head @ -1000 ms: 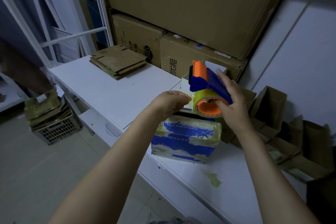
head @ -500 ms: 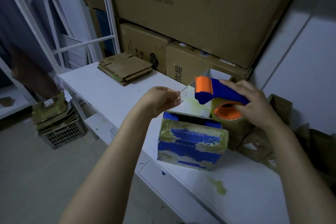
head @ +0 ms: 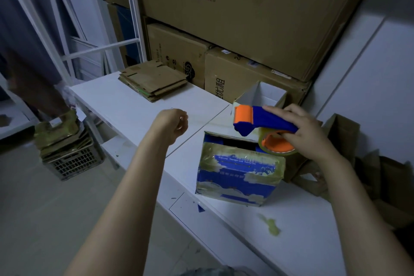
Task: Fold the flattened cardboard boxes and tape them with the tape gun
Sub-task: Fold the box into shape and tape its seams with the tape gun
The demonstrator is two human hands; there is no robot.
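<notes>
The box point(head: 239, 175) stands upright on the white table point(head: 139, 107), just below the right fingers. It is a small carton printed blue and white, its sides patched with wrinkled yellowish tape, its top flaps apart so that a dark gap shows. Nearer than the box, a greenish smear point(head: 271, 224) marks the table.

Above the box's far right corner the right hand point(head: 307, 132) grips the tape gun point(head: 264, 122) — blue body, orange roller pointing left, a roll of clear tape on an orange hub under the palm. The fingers wrap over the handle from above. The left hand point(head: 172, 123) hovers left of the gun, well apart from it, fingers clenched in a loose fist with nothing visible in them.

Just beyond the right fingers sits an open white box point(head: 262, 94); to their right, brown cardboard pieces point(head: 345, 132) lean by the wall. Beyond the left fingers a stack of flattened boxes point(head: 154, 80) lies on the table, and behind it big brown cartons point(head: 235, 18) fill the shelf. Down to the left a crate point(head: 71, 161) stands on the floor — heaped with more cardboard.
</notes>
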